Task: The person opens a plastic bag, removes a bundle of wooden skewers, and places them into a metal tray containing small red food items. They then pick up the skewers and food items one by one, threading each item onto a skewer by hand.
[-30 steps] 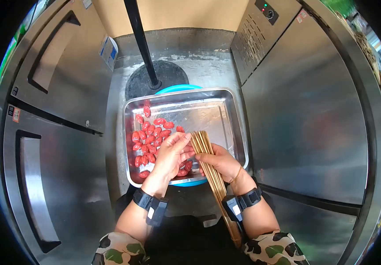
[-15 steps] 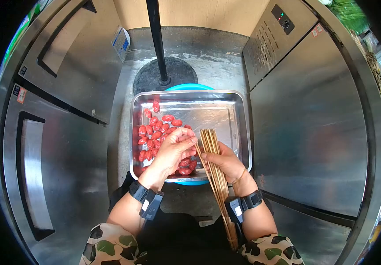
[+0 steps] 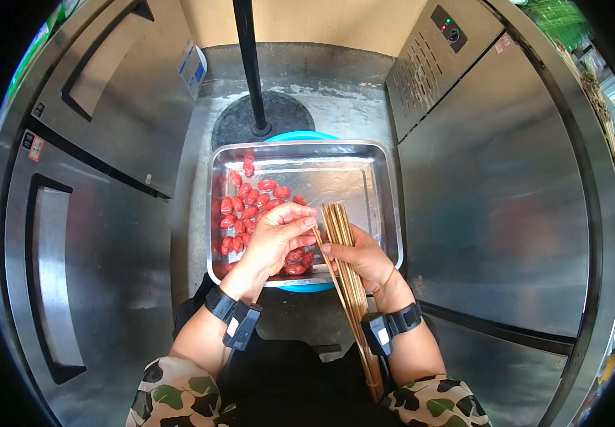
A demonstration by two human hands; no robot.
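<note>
- Right hand (image 3: 364,262) grip is clamped round the bamboo skewers (image 3: 341,231). Left hand (image 3: 273,240) grip is pinched shut on a single skewer (image 3: 330,270) split off the bundle.
- Both are held over the tray (image 3: 387,213); sausages (image 3: 250,203) are heaped at its left.
- Judged: the single skewer is best drawn straight, with the bundle kept tight.
- Door sticker (image 3: 35,146) is too small to be read.
</note>
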